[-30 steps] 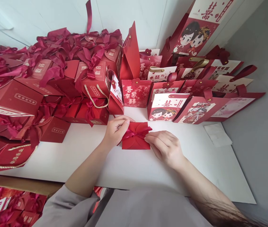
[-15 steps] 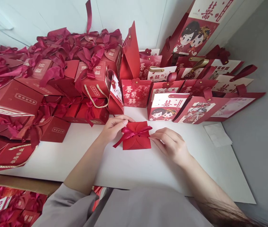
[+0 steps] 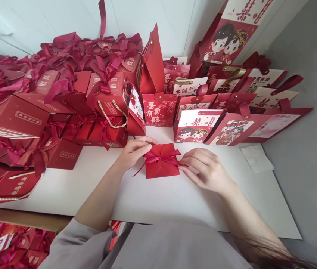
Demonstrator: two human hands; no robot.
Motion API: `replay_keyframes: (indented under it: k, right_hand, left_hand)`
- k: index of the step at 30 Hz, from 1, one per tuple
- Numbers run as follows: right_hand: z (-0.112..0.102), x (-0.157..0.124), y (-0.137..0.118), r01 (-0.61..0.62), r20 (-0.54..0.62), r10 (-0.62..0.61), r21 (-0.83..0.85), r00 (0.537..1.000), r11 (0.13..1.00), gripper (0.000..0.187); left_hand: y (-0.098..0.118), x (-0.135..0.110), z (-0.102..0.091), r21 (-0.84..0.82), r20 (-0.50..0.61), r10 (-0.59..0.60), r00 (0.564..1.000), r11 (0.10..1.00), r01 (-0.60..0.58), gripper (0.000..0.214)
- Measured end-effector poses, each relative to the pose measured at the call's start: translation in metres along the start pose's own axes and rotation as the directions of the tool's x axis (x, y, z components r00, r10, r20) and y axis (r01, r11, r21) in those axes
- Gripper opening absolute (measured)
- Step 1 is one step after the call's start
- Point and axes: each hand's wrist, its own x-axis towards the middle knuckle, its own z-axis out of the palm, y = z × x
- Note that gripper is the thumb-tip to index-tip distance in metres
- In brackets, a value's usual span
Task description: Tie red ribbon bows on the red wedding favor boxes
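A small square red gift box (image 3: 162,173) lies on the white table, its petal-like flaps folded over the top. A shiny dark pink ribbon (image 3: 167,157) crosses it in a bow, one tail hanging off the left side. My left hand (image 3: 133,152) is closed at the box's far left corner, thumb on top and fingers along the back edge. Between the thumb and fingers of my right hand (image 3: 204,170) is the ribbon's right tail, just beyond the box's right edge. The fingertips partly cover that tail.
Stacked red boxes with bows (image 3: 63,153) crowd the left. Red and white wedding gift bags (image 3: 197,127) stand in rows behind and to the right. A white paper piece (image 3: 257,158) lies near the grey wall (image 3: 309,157). More red boxes (image 3: 21,243) sit below, at lower left.
My right hand has shifted slightly and now holds the ribbon's right tail out past the box edge. The left tail looks thinner, turned edge-on. My left hand is nearly still.
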Motion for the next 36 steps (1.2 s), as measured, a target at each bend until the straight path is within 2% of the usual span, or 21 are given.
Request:
replay_keyframes:
  k: [3, 5, 8, 11, 16, 21, 26, 31, 33, 34, 36]
  right_hand:
    - [0.003, 0.002, -0.006, -0.104, -0.094, 0.112, 0.082, 0.989, 0.991, 0.012]
    - [0.008, 0.004, -0.011, -0.213, -0.154, 0.240, 0.175, 0.959, 0.961, 0.012]
    - [0.016, 0.006, -0.017, -0.320, -0.114, 0.366, 0.297, 0.924, 0.900, 0.027]
    - [0.021, 0.007, -0.019, -0.294, -0.102, 0.336, 0.298, 0.936, 0.908, 0.030]
    - [0.021, 0.010, -0.027, -0.193, -0.193, 0.207, 0.089, 0.959, 0.977, 0.035]
    - [0.027, 0.013, -0.034, -0.115, -0.077, 0.109, -0.075, 0.991, 0.991, 0.038]
    - [0.029, 0.012, -0.030, -0.145, -0.114, 0.141, -0.026, 0.983, 0.989, 0.028]
    - [0.027, 0.011, -0.031, -0.146, -0.133, 0.152, 0.049, 0.979, 0.988, 0.026]
    - [0.026, 0.010, -0.030, -0.221, -0.165, 0.243, 0.144, 0.956, 0.965, 0.018]
    - [0.024, 0.009, -0.029, -0.296, -0.180, 0.336, 0.217, 0.924, 0.930, 0.012]
    - [0.019, 0.007, -0.022, -0.494, -0.124, 0.575, 0.387, 0.809, 0.778, 0.010]
  left_hand:
    - [0.003, -0.001, -0.002, 0.037, 0.051, -0.002, 0.999, 0.999, 0.000, 0.039]
    - [0.006, -0.003, -0.002, 0.057, 0.076, 0.001, 0.997, 0.998, -0.005, 0.036]
    - [0.008, -0.003, -0.001, 0.065, 0.100, 0.003, 0.995, 0.998, -0.010, 0.033]
    - [0.008, -0.004, 0.000, 0.042, 0.094, -0.001, 0.996, 0.999, -0.003, 0.034]
    - [0.007, -0.004, 0.001, -0.086, 0.073, -0.012, 0.997, 0.996, 0.018, 0.037]
    - [0.007, -0.003, 0.003, -0.109, 0.070, 0.000, 0.998, 0.994, 0.008, 0.035]
    - [0.008, -0.003, 0.004, -0.043, 0.049, -0.007, 0.999, 0.999, 0.009, 0.034]
    - [0.007, -0.005, 0.002, -0.068, 0.052, 0.047, 0.998, 0.997, -0.043, 0.034]
    - [0.007, -0.005, 0.001, -0.066, 0.048, 0.054, 0.997, 0.997, -0.050, 0.035]
    - [0.007, -0.005, 0.001, -0.065, 0.046, 0.052, 0.998, 0.997, -0.049, 0.035]
    - [0.008, -0.005, 0.001, -0.070, 0.047, 0.046, 0.998, 0.997, -0.043, 0.035]
